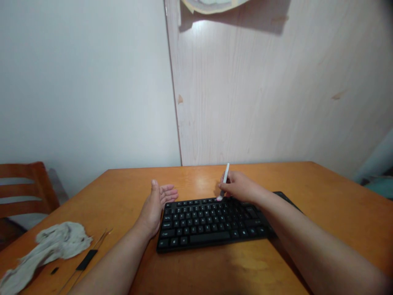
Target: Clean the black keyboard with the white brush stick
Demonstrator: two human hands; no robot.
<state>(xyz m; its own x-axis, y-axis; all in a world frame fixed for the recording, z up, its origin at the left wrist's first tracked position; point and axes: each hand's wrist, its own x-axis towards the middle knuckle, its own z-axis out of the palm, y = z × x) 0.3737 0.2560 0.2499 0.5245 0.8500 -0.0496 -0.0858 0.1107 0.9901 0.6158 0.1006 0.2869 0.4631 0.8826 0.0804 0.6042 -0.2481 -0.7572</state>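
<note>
A black keyboard (211, 223) lies on the orange wooden table (322, 205) in front of me. My left hand (158, 205) rests on its edge against the keyboard's left end, fingers stretched out and holding nothing. My right hand (239, 186) is closed in a pinch round a thin white brush (225, 180). The brush tip touches the top row of keys near the keyboard's middle, and the handle points up and away from me.
A crumpled grey cloth (52, 246) lies at the table's front left. Beside it are a small black strip (86, 259) and thin sticks. A wooden chair (27, 186) stands left of the table. A pale wood panel (260, 102) and a white wall rise behind.
</note>
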